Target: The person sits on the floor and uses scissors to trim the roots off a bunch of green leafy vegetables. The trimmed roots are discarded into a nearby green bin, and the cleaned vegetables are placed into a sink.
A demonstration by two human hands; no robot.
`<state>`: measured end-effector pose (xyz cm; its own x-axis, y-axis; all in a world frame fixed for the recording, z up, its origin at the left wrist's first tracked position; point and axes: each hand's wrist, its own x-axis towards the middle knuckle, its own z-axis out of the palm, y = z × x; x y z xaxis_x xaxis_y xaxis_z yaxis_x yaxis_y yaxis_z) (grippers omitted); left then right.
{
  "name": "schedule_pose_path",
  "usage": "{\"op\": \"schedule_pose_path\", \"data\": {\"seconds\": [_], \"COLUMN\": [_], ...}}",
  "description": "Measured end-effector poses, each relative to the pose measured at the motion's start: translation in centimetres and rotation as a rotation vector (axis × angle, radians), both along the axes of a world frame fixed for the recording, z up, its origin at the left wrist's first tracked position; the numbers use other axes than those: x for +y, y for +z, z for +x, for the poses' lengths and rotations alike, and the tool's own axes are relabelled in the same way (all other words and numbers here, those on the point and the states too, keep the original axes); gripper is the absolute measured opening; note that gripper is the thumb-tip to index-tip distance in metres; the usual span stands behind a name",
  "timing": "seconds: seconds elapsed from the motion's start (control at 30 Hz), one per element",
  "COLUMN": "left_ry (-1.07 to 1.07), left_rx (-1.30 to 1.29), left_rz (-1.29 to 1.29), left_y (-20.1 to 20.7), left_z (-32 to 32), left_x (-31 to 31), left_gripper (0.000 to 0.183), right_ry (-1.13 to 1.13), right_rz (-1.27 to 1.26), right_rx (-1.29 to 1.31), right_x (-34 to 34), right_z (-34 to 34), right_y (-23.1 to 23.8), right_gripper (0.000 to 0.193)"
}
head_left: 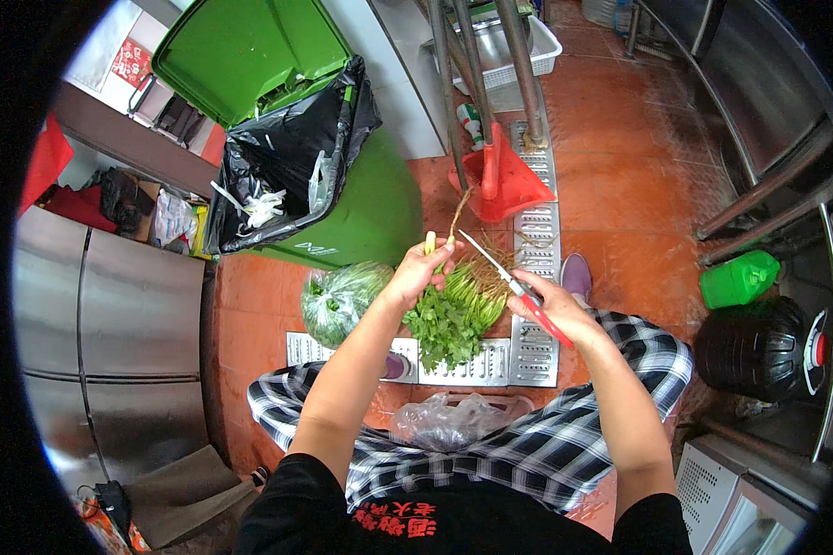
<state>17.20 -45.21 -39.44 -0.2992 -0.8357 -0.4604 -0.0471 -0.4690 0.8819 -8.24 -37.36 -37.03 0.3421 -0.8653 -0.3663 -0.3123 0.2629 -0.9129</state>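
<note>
My left hand (421, 271), fingers closed, pinches a thin pale celery stalk (430, 242) with a brown stringy root (461, 211) rising from it. My right hand (551, 305) grips red-handled scissors (548, 323), whose pointed metal blades reach up and left toward that root. Whether the blades touch it, I cannot tell. Below both hands lies a heap of leafy celery (453, 324), green leaves toward me and roots (500, 259) pointing away. Left of it sits a clear plastic bag of greens (344, 301), partly behind my left forearm.
A green wheeled bin (379, 199), lid up, black liner (352, 120) inside, stands ahead left. A red dustpan (509, 180) rests beyond the celery. Metal drain covers (534, 347) cross the tiled floor. A green jug (740, 278) and dark bottle (750, 350) stand right; steel cabinets (143, 314) left.
</note>
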Motion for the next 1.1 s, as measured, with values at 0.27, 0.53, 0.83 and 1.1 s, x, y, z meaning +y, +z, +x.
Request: {"op": "schedule_pose_path", "data": {"seconds": [0.27,0.53,0.83,1.1], "left_ry": [-0.185,-0.28,-0.353,-0.443], "left_rx": [-0.206,-0.267,-0.3,-1.31], "left_rz": [-0.01,-0.021,-0.088,0.036], "left_y": [1.6,2.1,-3.4,-17.9], "left_z": [-1.7,-2.5,-1.5,4.4], "left_x": [-1.5,-2.8,-4.1,-3.5], "left_gripper": [0.025,0.023,0.016,0.028], "right_ry": [0.004,-0.025,-0.37,-0.519], "right_rz": [-0.1,-0.045,0.01,0.005], "right_rx": [0.023,-0.07,0.034,0.166], "right_x": [0.0,-0.6,-0.7,-2.1], "right_z": [-0.8,-1.7,-1.9,-3.0], "right_y": [-0.9,-3.3,-4.2,-3.8], "right_gripper": [0.071,0.069,0.072,0.067]}}
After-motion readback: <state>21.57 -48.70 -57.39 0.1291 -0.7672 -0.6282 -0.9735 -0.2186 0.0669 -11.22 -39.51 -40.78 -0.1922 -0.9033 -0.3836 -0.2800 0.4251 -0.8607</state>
